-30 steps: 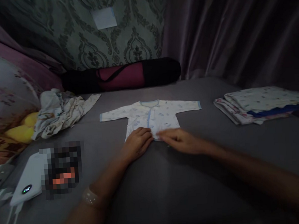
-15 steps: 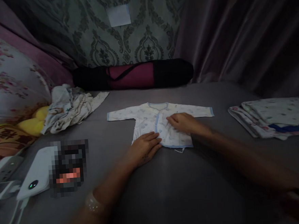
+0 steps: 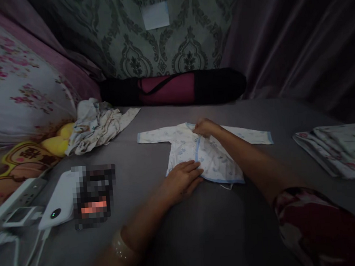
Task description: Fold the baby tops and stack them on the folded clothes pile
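A small white baby shirt [image 3: 183,149] with pale blue prints and blue trim lies front side up, its sleeves stretched out to both sides. My left hand [image 3: 183,179] rests flat on the lower front by the hem, fingers extended. At the neckline, my right hand [image 3: 206,127] has its fingers curled closed on the collar edge; the fingertips are partly hidden. My right forearm crosses over the shirt's right side and part of that sleeve. A thin white tie pokes out below the hem.
Folded printed clothes [image 3: 342,145] lie at the right. A crumpled printed cloth [image 3: 99,126] is at back left, near a yellow plush [image 3: 59,139]. A white power bank [image 3: 62,200], a power strip [image 3: 24,196] and cables sit at left. A black-and-pink rolled bag [image 3: 168,89] lies along the wall.
My right hand has gone from the shirt's middle front up to the collar. The left hand stays at the hem. The whole view has shifted slightly.
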`<state>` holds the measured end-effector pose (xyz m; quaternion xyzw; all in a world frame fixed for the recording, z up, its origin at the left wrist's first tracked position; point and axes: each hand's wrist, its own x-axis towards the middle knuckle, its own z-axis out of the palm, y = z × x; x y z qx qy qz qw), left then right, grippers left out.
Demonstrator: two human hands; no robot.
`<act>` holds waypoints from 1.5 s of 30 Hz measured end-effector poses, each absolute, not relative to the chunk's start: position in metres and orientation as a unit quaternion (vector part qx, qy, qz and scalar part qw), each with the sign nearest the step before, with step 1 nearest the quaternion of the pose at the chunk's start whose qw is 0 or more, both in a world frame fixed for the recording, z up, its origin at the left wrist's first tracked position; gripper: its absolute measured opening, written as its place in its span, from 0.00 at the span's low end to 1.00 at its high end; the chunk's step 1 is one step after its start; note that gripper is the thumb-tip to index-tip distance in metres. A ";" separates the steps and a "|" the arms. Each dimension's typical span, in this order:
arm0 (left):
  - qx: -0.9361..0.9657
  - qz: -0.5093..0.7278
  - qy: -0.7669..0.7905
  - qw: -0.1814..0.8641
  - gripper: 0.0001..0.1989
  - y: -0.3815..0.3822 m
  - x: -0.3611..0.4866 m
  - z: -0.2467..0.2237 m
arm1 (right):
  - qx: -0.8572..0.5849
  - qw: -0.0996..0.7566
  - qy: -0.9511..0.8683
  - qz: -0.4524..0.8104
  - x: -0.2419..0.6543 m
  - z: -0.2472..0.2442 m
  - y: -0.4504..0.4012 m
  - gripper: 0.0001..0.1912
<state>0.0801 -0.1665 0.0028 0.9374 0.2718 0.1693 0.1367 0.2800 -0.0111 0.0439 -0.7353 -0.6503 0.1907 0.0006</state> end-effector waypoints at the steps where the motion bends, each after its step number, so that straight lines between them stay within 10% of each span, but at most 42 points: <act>1: 0.937 0.169 0.272 0.138 0.17 -0.167 0.080 0.003 | -0.734 -0.021 -0.646 0.206 0.279 0.045 -0.009 0.08; 45: 0.940 0.172 0.262 0.137 0.17 -0.168 0.079 0.004 | -0.585 -0.005 -0.786 0.201 0.329 0.050 -0.030 0.21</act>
